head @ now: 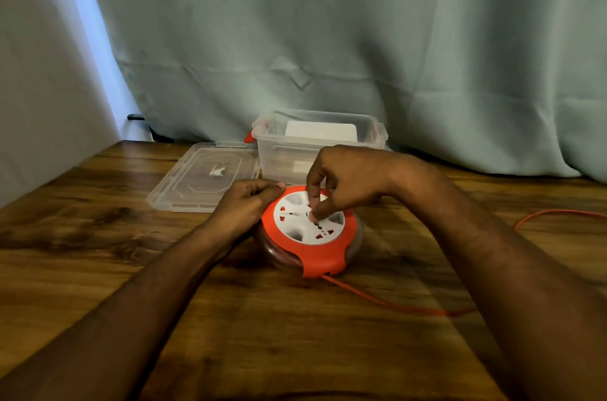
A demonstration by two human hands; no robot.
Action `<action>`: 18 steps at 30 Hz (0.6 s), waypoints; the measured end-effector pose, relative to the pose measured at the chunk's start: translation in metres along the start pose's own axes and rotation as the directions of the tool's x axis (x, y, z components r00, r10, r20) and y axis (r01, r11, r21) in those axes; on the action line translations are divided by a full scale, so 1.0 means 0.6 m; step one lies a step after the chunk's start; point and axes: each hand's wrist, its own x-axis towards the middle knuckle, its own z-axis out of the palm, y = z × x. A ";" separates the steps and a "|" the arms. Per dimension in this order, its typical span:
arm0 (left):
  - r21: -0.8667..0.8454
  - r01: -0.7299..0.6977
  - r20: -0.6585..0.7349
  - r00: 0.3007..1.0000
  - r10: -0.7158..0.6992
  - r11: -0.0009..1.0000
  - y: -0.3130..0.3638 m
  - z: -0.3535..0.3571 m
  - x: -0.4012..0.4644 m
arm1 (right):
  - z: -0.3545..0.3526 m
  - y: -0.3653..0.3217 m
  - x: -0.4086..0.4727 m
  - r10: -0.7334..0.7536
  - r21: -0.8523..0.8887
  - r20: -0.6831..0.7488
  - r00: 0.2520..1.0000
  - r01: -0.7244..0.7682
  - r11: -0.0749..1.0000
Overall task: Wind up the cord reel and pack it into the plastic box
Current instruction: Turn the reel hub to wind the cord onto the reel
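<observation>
A round orange cord reel point(315, 256) with a white socket face lies flat on the wooden table point(98, 269), near its middle. My left hand point(248, 203) grips the reel's left rim. Above it, my right hand point(345, 180) pinches a small part at the centre of the white face with fingertips pointing down. An orange cord point(387, 302) leaves the reel's front edge, runs right under my right forearm and loops back at the far right. Behind the reel stands the clear plastic box point(371, 134), open, with a white item inside.
The box's clear lid point(177, 193) lies flat on the table to the left of the box. A red clip point(249, 136) shows at the box's left end. A pale green curtain point(394, 39) hangs along the table's far edge, with a wall at the left.
</observation>
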 end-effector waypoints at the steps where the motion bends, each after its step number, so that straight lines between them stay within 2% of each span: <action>1: 0.003 -0.002 0.004 1.000 0.002 1.000 0.000 0.000 0.000 | -0.004 0.002 -0.003 -0.022 -0.003 -0.009 1.000 0.022 1.000; 10: 0.009 0.002 0.083 0.997 -0.003 1.000 0.001 -0.004 -0.003 | -0.005 0.011 -0.002 0.000 0.065 0.103 0.995 -0.007 0.998; 18: -0.014 0.017 0.065 0.998 -0.016 1.000 0.004 -0.004 -0.005 | 0.007 0.010 0.004 0.069 0.080 0.098 0.993 -0.077 0.994</action>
